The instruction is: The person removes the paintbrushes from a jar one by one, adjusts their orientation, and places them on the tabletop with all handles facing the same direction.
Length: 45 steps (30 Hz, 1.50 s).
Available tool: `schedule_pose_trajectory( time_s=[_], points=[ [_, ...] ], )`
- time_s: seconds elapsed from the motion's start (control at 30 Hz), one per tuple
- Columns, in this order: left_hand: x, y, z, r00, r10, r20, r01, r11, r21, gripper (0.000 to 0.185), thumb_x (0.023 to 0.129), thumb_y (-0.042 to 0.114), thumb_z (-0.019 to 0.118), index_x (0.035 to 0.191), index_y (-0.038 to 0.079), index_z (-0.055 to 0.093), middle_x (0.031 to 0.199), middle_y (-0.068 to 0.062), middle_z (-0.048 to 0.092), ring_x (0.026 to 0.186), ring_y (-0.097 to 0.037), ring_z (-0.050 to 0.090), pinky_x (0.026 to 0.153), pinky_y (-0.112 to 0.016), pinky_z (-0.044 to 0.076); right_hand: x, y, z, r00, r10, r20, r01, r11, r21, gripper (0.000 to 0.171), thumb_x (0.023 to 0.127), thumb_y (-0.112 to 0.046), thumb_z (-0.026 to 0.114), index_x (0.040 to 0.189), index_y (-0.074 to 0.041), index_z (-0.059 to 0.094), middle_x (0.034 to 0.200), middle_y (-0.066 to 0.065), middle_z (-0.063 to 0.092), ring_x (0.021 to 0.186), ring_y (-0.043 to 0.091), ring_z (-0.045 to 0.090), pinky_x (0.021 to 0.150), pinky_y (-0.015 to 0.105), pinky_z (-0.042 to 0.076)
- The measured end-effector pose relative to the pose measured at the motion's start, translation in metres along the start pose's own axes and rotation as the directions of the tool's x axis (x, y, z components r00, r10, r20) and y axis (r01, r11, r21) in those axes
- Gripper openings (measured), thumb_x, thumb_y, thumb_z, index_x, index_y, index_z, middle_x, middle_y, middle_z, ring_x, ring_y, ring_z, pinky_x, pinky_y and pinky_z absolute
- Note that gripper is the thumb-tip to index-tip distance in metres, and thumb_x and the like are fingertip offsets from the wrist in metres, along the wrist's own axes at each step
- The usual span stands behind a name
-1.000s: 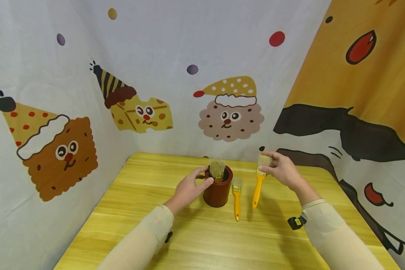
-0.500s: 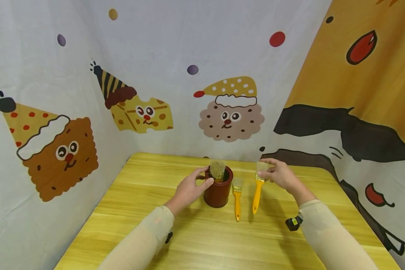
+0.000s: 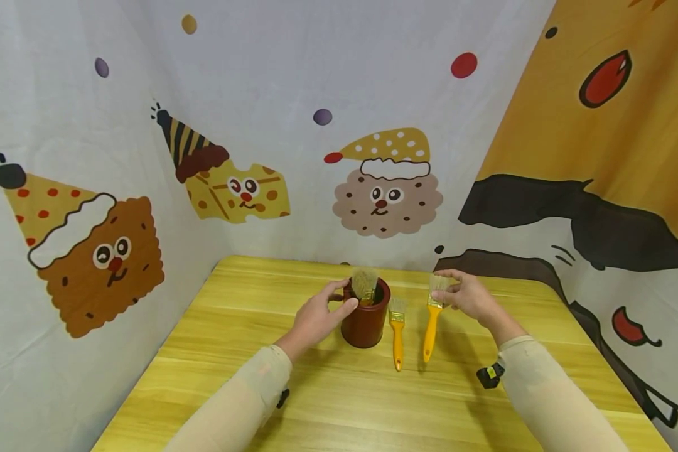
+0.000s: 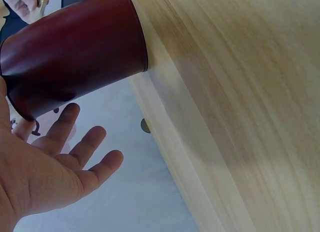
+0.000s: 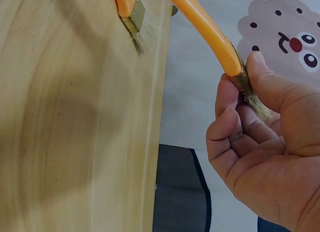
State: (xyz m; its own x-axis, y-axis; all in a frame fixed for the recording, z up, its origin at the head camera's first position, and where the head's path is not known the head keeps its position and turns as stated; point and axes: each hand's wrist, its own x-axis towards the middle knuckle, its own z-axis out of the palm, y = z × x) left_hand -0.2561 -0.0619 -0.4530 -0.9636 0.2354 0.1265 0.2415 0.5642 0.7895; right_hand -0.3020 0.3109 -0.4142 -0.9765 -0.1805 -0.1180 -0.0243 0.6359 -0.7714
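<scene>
While the left hand (image 3: 316, 317) cups the dark red round pot (image 3: 365, 320) with relaxed fingers (image 4: 90, 147), the right hand (image 3: 470, 295) pinches a yellow-handled bristle brush (image 3: 431, 320) at the pot's three o'clock, above the yellow wooden table (image 3: 248, 326).

Cup (image 3: 365, 321) flanked by brush (image 3: 396, 331); tabletop (image 3: 248, 326) left open.

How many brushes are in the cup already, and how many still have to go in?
One brush already stands in the brown cup, bristles up. The right hand pinches a second yellow-handled brush by its bristle end, lifted beside the cup. The left hand is at the cup's rim. A smaller brush lies on the wooden table, untouched. So it looks like one in, two to go.
</scene>
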Motion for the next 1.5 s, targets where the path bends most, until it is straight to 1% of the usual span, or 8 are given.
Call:
schedule_pose_trajectory(
  time_s=[0.07,0.3,0.7,0.83,1.0,1.07,1.3,1.5],
  points=[
    [0.0,0.0,0.0,1.0,-0.004,0.0,0.004,1.0,0.0,0.065,0.102,0.071,0.055,0.16,0.043,0.046,0.154,0.001,0.062,0.137,-0.027,0.064,0.097,-0.054,0.056,0.001,0.002,0.001,1.0,0.003,0.003,-0.003,1.0,0.005,0.072,0.101,-0.035,0.076,0.163,-0.014,0.046,0.107,0.012,0.076,0.095,0.028,0.074,0.083,0.037,0.057],
    [0.0,0.001,0.0,1.0,-0.008,-0.003,0.008,1.0,0.003,0.065,0.101,0.072,0.056,0.16,0.044,0.046,0.154,0.0,0.063,0.138,-0.029,0.063,0.098,-0.055,0.056,0.003,0.007,0.007,1.0,0.003,0.025,-0.004,1.0,0.017,0.071,0.102,-0.033,0.075,0.164,-0.015,0.044,0.103,0.01,0.076,0.092,0.021,0.075,0.082,0.036,0.056],
    [0.0,0.001,0.0,1.0,-0.017,0.003,0.017,1.0,0.005,0.065,0.101,0.072,0.056,0.159,0.044,0.046,0.152,-0.001,0.064,0.137,-0.027,0.064,0.099,-0.055,0.056,0.006,0.012,0.015,0.999,0.018,0.036,-0.019,1.0,0.019,0.067,0.103,-0.03,0.074,0.161,-0.013,0.047,0.107,0.011,0.077,0.093,0.022,0.075,0.081,0.035,0.056],
    [0.0,0.002,0.0,1.0,-0.022,0.004,0.022,1.0,0.009,0.065,0.101,0.072,0.056,0.159,0.044,0.046,0.152,-0.001,0.064,0.137,-0.027,0.064,0.1,-0.055,0.056,0.007,0.015,0.017,0.999,0.024,0.041,-0.025,1.0,0.017,0.067,0.104,-0.029,0.074,0.162,-0.012,0.046,0.107,0.012,0.076,0.092,0.021,0.074,0.084,0.041,0.057],
    [0.0,0.002,0.0,1.0,-0.028,0.004,0.028,1.0,0.01,0.065,0.101,0.073,0.056,0.159,0.045,0.046,0.15,-0.001,0.066,0.136,-0.027,0.064,0.099,-0.055,0.056,0.008,0.019,0.02,0.999,0.022,0.044,-0.023,1.0,0.015,0.068,0.103,-0.029,0.074,0.162,-0.011,0.045,0.113,0.015,0.076,0.094,0.022,0.075,0.093,0.052,0.059],
    [0.0,0.001,0.0,1.0,-0.026,0.004,0.026,1.0,0.011,0.065,0.101,0.073,0.056,0.159,0.045,0.046,0.15,0.0,0.066,0.136,-0.027,0.065,0.098,-0.054,0.056,0.008,0.021,0.021,0.999,0.021,0.045,-0.021,1.0,0.015,0.068,0.103,-0.029,0.074,0.162,-0.011,0.046,0.114,0.015,0.076,0.095,0.022,0.075,0.094,0.054,0.058],
    [0.0,0.001,0.0,1.0,-0.022,0.002,0.022,1.0,0.005,0.065,0.101,0.072,0.056,0.159,0.045,0.046,0.15,0.0,0.066,0.136,-0.026,0.065,0.098,-0.054,0.057,0.01,0.025,0.027,0.998,0.036,0.048,-0.037,0.999,0.014,0.067,0.103,-0.028,0.075,0.161,-0.011,0.047,0.109,0.012,0.076,0.092,0.021,0.074,0.093,0.053,0.059],
    [0.0,0.001,0.0,1.0,-0.022,0.005,0.022,1.0,0.005,0.065,0.101,0.072,0.056,0.16,0.045,0.045,0.15,-0.001,0.066,0.135,-0.026,0.065,0.097,-0.054,0.057,0.012,0.03,0.037,0.998,0.037,0.054,-0.037,0.999,-0.006,0.068,0.102,-0.028,0.075,0.161,-0.008,0.047,0.116,0.017,0.074,0.097,0.024,0.074,0.091,0.051,0.06]
  ],
)
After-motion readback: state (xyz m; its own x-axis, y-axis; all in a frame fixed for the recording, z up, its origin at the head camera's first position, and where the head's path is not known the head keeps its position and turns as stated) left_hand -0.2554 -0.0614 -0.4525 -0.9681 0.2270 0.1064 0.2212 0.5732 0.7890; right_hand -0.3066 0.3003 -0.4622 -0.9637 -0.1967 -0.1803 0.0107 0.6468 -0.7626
